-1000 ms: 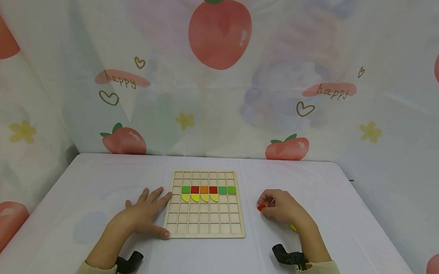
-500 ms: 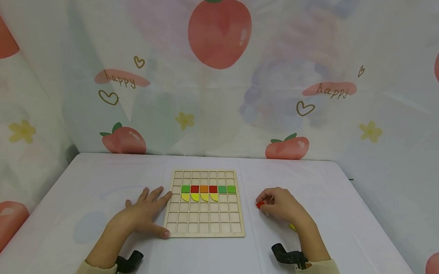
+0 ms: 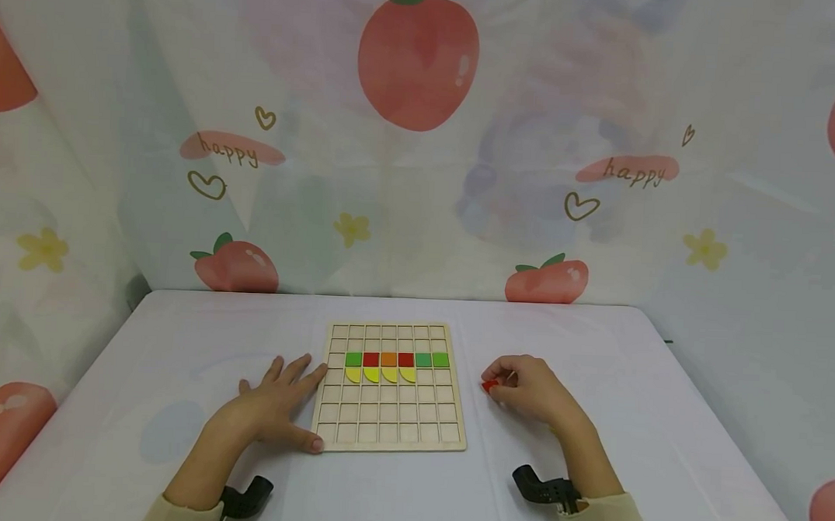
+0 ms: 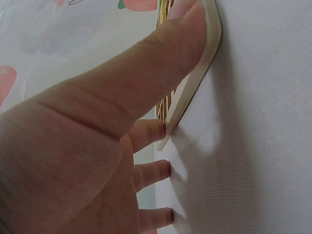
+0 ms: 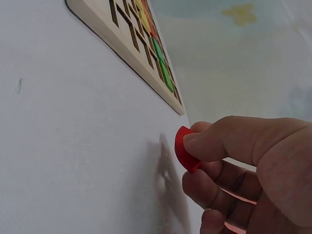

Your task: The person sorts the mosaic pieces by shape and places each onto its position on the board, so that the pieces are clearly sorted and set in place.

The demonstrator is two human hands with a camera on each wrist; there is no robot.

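A wooden grid board (image 3: pixel 390 450) lies flat on the table. One row holds square tiles in green, red, orange and teal, with yellow quarter-circle pieces (image 3: pixel 371 375) in the cells just below. At the board's left side, my left hand (image 3: pixel 271 409) has its fingers spread; the thumb rests on the near left corner and the index fingertip is at the left edge. Right of the board, my right hand (image 3: pixel 534 390) pinches a red quarter-circle piece (image 5: pixel 182 150) between thumb and fingers, above the tabletop. The right wrist view shows its curved edge facing away from the palm.
White cloth covers the table (image 3: pixel 393 496). A printed curtain (image 3: pixel 419 214) with fruit and flower pictures stands behind it and on both sides. A black wrist camera (image 3: pixel 248 499) sits by the left forearm, another black camera (image 3: pixel 544 487) by the right.
My right hand, holding the red piece, has shifted slightly left toward the board. A yellow piece seen earlier beside the right wrist is now hidden by the arm. The left hand stays put.
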